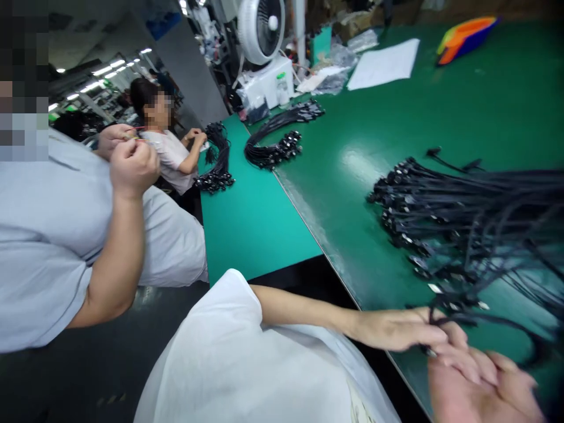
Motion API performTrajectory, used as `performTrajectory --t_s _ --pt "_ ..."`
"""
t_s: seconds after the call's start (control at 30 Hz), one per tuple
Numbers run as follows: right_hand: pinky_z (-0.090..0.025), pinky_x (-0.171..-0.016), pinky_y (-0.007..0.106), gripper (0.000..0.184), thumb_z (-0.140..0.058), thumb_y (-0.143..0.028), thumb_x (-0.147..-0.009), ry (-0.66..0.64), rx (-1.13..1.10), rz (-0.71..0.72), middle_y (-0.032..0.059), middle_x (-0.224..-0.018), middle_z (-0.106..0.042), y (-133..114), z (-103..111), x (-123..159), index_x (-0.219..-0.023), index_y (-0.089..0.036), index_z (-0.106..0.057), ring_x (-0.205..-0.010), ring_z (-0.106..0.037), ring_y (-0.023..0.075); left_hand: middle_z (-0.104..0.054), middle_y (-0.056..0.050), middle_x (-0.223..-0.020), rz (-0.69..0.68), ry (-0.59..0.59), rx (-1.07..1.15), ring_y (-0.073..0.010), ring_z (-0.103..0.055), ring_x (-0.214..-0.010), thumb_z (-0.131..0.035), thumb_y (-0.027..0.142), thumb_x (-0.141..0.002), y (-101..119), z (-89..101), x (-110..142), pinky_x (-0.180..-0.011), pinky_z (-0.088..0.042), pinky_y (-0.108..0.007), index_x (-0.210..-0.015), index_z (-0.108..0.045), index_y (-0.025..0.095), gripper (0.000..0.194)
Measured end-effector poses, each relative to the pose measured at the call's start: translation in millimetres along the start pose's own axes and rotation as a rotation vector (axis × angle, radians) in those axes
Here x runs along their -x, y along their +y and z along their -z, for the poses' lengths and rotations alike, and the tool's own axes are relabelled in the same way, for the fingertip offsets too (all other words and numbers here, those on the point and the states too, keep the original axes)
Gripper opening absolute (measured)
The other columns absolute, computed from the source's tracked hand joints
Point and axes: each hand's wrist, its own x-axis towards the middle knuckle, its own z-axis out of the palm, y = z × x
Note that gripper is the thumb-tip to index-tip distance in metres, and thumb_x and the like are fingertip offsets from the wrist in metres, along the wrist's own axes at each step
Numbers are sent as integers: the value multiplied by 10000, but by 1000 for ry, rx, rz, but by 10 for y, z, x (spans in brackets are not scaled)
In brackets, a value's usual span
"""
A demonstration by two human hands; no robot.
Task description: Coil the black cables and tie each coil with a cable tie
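Low on the right, my left hand [392, 330] reaches over the table edge, its fingers closed on a black cable [506, 322]. My right hand [480, 382] meets it at the fingertips, fingers curled around the same cable, partly blurred. A small connector end pokes out between the hands; its details are hidden. The cable loops up and to the right from the fingers. Just beyond lies a big bundle of black cables [476, 217] with shiny connector ends pointing left.
Two cable bundles [264, 150] [220, 158] lie farther along the green table [335, 147]. A white fan [262, 29], a paper sheet [383, 64] and an orange-blue object [467, 38] are at the back. One co-worker [101, 235] stands close on the left; another [170, 155] sits beyond.
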Motion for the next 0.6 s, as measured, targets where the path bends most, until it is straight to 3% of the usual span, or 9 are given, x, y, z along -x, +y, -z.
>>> performTrajectory --t_s 0.1,0.17,0.2,0.3,0.37,0.47,0.6 --pt "-180 -543 365 405 -695 -546 -688 84 -181 -58 -54 -660 -150 -49 -100 91 -602 -278 -403 -551 -123 130 -567 -9 -765 -35 -169 301 -120 -590 -873 -436 106 -846 -62 33 22 -930 -458 -251 -727 -622 120 222" --pt "-308 -557 350 440 -764 -489 -671 106 -233 23 -42 -670 -261 -50 -121 149 -650 -244 -399 -564 -254 121 -519 -6 -725 12 -89 444 -112 -541 -753 -475 189 -898 -108 47 38 -924 -478 -298 -752 -579 137 186" --pt "-374 -598 350 424 -723 -517 -739 104 -201 85 -25 -696 -346 -44 -116 169 -677 -235 -412 -596 -346 128 -453 22 -677 18 -33 544 -107 -506 -682 -482 282 -931 -120 60 43 -887 -495 -316 -814 -575 149 200" --pt "-450 -707 320 330 -583 -523 -903 74 180 278 21 -839 -522 -25 -33 195 -782 -217 -557 -748 -502 148 -400 47 -679 9 -74 669 -92 -456 -626 -557 445 -923 -108 131 42 -835 -510 -320 -947 -590 156 292" --pt "-432 -637 283 316 -552 -508 -936 -10 352 289 5 -788 -519 -21 51 207 -833 -213 -598 -675 -494 131 -405 50 -672 -3 -123 583 -88 -440 -614 -577 496 -908 -81 179 42 -814 -510 -306 -950 -603 165 335" --pt "-372 -520 258 323 -479 -537 -970 -121 357 235 -45 -658 -438 -35 147 224 -897 -229 -543 -513 -406 107 -422 52 -648 -28 -230 330 -96 -438 -607 -556 526 -913 -62 216 53 -787 -505 -294 -969 -622 170 366" --pt "-439 -608 287 365 -421 -589 -976 -140 514 304 -15 -712 -512 -47 189 195 -904 -240 -499 -593 -482 141 -536 23 -668 -41 -319 -50 -129 -512 -648 -494 486 -948 -107 228 85 -754 -483 -279 -1027 -632 161 361"
